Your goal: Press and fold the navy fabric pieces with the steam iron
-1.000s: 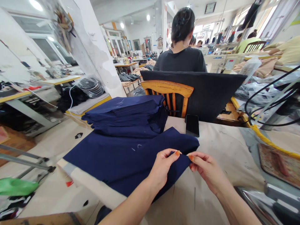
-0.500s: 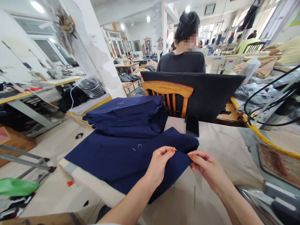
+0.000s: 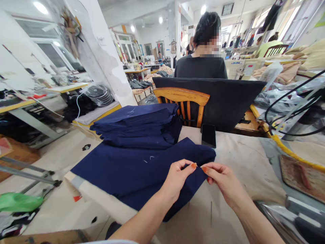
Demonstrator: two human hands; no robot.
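Observation:
A navy fabric piece (image 3: 119, 169) with small chalk marks lies over the near side of the table, part of it draping off the front. My left hand (image 3: 179, 178) pinches its edge between thumb and index finger. Close beside it, my right hand (image 3: 219, 179) pinches the same edge, the two thumbs a short gap apart. Behind this piece rises a folded stack of navy fabric (image 3: 137, 122), chalk-marked on top. My palms and lower fingers are partly hidden by the thumbs and cloth.
A phone (image 3: 208, 136) lies on the cloth-covered table (image 3: 243, 159). At the right are an iron (image 3: 284, 220) and a rusty tray (image 3: 302, 176). Beyond the table stand a wooden chair (image 3: 182, 93) and a black panel (image 3: 228, 101); a person (image 3: 201, 67) sits behind them.
My left hand has slid right along the fabric edge, closer to my right hand, which has shifted slightly left. The seated person has leaned a little to the right.

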